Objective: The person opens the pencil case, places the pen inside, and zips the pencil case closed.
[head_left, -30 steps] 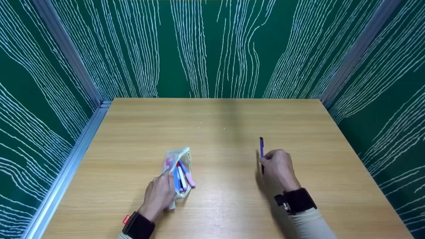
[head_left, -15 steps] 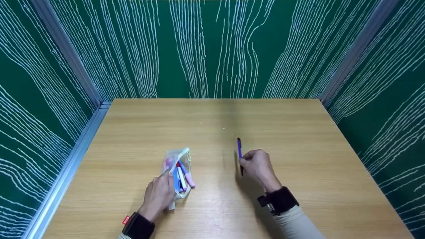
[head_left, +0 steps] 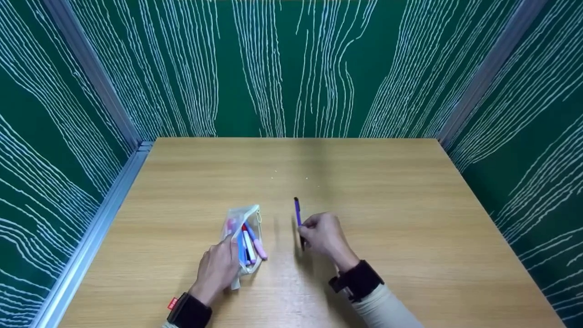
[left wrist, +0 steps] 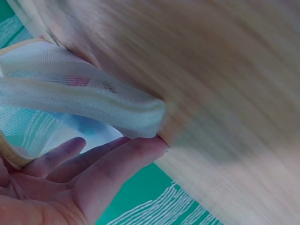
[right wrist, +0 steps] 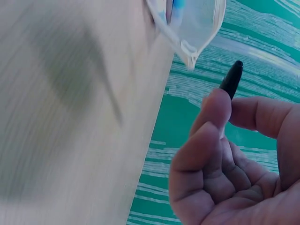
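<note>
Green panels w/ white wavy lines wall in a light wood counter point(head_left: 387, 218) on three sides. Head view: left hand point(head_left: 217, 269) rests on the near end of a clear mesh pouch point(head_left: 243, 228) lying flat on the counter, left of centre; fingers look fairly straight, pressing it down rather than wrapping it. Pouch mouth faces the person's right, w/ several markers point(head_left: 249, 243) (pink, blue, white, red) poking out. Right hand point(head_left: 324, 237) is clenched around a purple pen point(head_left: 298, 214), held near-upright, tip pointing away, just right of the pouch but not touching it. Left wrist view: blurry; fingers point(left wrist: 108, 159) lie extended under the pouch's padded edge point(left wrist: 84, 101), palm open, nothing gripped. Right wrist view: thumb and forefinger pinch the pen's dark end point(right wrist: 231, 78), other fingers curled in; pouch opening and zipper pull point(right wrist: 189, 49) sit just ahead of it. Judgement: the step in hand looks like bringing the pen to the pouch mouth. To do it well, tilt the pen down so it lines up w/ the markers already inside, lead w/ the far tip, keep the left hand pinning the pouch so it doesn't slide, and lift the top lip a bit if the mouth sags closed.
</note>
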Tool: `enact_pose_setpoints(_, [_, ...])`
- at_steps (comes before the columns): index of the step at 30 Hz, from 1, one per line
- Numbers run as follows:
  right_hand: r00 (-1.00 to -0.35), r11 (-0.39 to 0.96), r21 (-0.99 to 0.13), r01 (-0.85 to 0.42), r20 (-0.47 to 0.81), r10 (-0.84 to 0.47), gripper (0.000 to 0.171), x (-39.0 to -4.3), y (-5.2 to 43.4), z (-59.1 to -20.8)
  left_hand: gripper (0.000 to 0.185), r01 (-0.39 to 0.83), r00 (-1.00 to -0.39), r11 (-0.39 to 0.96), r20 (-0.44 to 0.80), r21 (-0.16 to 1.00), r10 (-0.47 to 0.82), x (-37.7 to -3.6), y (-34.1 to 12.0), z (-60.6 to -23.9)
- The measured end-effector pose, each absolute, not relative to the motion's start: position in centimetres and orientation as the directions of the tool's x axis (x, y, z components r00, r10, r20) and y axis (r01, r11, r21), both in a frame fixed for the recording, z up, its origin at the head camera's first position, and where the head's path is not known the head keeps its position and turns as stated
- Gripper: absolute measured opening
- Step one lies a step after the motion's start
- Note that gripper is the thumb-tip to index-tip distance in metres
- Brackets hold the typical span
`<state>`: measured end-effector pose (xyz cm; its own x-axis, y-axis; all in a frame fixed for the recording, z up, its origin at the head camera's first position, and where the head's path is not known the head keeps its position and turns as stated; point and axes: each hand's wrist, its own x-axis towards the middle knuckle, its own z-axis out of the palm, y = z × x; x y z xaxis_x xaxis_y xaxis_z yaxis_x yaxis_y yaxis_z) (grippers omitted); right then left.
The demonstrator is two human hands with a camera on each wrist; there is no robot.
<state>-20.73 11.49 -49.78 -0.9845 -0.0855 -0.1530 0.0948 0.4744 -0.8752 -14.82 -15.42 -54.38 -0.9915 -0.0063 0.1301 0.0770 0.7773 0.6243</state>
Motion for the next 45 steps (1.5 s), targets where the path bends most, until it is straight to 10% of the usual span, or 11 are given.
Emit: enact_pose_setpoints(45, [-0.964,0.483,-0.876,-0.003,-0.125,-0.234,0.007,-18.9,1.3,-52.0,0.032,0.054,-0.996,0.773,0.092,0.632,-0.006,-14.7,-15.5,-54.1])
